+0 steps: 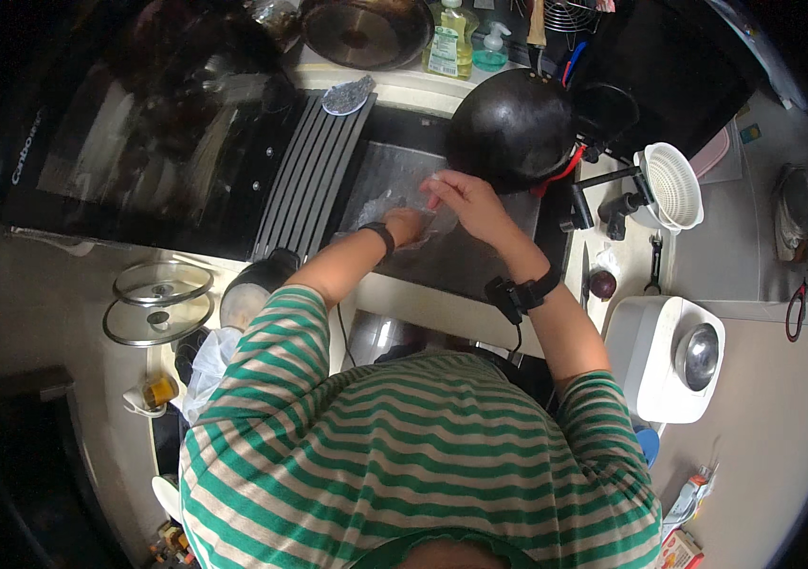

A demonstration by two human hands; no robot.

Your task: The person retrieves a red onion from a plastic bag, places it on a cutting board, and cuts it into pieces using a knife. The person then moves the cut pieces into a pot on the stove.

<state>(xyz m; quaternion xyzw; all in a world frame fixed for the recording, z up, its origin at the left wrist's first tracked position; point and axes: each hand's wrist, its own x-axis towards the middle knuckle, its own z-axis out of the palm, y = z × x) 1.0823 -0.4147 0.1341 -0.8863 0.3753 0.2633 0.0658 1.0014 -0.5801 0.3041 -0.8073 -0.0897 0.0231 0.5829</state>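
Note:
My left hand [405,226] is low over the dark sink [496,249], its fingers closed around crumpled, transparent plastic [378,206] that looks like a thin bag. More of this film spreads under and between the hands. Just up and to the right, my right hand [471,203] is bent at the wrist with its fingertips drawn together above the film. Whether those fingertips pinch anything is too small to tell. A dark wok [511,131] leans bottom outward beyond my right hand. To the left, a slatted roll-up drying rack [311,171] lies across the sink.
A small dish with a grey scrubber [348,96] rests on the rack's far end. Dish soap [451,43] and a pump bottle [492,50] stand behind. On the right are a white colander [671,186], a knife [585,274], a round purple item [602,284] and a rice cooker [660,355].

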